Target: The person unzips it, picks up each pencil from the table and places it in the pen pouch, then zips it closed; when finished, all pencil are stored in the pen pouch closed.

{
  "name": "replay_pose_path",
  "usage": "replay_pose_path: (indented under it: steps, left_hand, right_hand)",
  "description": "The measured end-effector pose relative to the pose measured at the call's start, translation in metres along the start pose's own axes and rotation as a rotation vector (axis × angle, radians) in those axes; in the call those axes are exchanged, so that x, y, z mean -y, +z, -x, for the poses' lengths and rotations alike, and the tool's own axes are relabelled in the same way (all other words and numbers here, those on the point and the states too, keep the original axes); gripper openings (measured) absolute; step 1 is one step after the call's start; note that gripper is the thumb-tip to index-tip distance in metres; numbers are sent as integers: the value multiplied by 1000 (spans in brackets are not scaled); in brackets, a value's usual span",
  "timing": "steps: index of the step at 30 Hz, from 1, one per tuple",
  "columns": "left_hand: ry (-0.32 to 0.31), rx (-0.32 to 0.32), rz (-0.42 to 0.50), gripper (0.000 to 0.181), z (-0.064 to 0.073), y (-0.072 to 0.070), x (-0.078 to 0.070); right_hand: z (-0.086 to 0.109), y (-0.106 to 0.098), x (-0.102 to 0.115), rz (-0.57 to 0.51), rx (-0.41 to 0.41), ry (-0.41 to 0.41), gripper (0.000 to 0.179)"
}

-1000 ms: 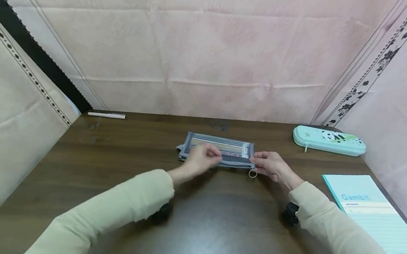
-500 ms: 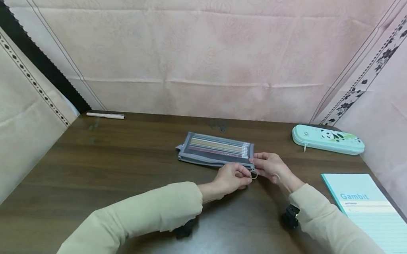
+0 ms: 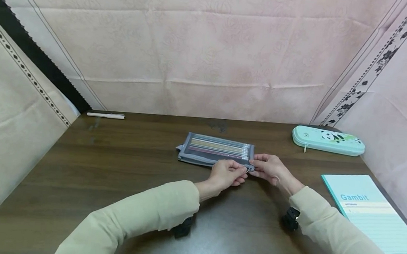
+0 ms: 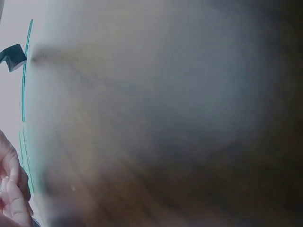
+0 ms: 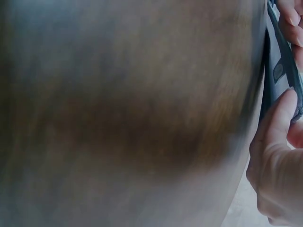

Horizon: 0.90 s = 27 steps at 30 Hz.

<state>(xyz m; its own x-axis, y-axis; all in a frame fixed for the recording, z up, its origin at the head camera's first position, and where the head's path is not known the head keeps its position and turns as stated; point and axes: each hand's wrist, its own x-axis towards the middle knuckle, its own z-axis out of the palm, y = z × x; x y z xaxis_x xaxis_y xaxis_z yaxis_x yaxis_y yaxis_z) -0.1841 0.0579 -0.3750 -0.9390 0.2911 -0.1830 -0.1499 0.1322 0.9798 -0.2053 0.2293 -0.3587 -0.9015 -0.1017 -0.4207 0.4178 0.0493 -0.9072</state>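
Observation:
A flat grey zippered pencil pouch [image 3: 216,148] lies mid-table in the head view, with several pencils [image 3: 220,144] showing through its window. At its front right corner my left hand [image 3: 225,173] pinches the ring zipper pull [image 3: 247,169], which the fingers mostly cover. My right hand [image 3: 273,170] grips the pouch's right edge between thumb and fingers. From the right wrist, the right hand [image 5: 279,156] shows with its thumb on the pouch edge [image 5: 284,61]. In the left wrist view, fingers [image 4: 16,201] appear only at the lower left border.
A mint pencil case with a panda print [image 3: 328,141] sits at the back right. In front of it lies a notepad marked Gambit [image 3: 372,216]. A white pen [image 3: 105,115] lies along the table's back left edge, below the pale cloth wall [image 3: 208,63].
My left hand has moved right from over the pouch to the ring pull, taken hold of it, then shifted slightly left and back. The right hand keeps its grip on the pouch's edge.

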Motion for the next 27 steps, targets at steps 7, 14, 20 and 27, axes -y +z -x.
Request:
replay_pose_path:
  steps: [7,14,20,27]
  left_hand:
    - [-67,3,14,12,-4,-4,1]
    - [-107,-14,11,14,-5,-16,3]
    - [-143,-24,6,16,-5,-38,5]
    - [-158,-65,-9,19,-4,-76,6]
  right_hand:
    - [0,3,-1,-24,-23,-27,43]
    - [-1,6,0,-48,-53,-28,40]
    - [-1,5,2,-33,-71,-26,43]
    - [0,0,5,-29,-74,-11,45]
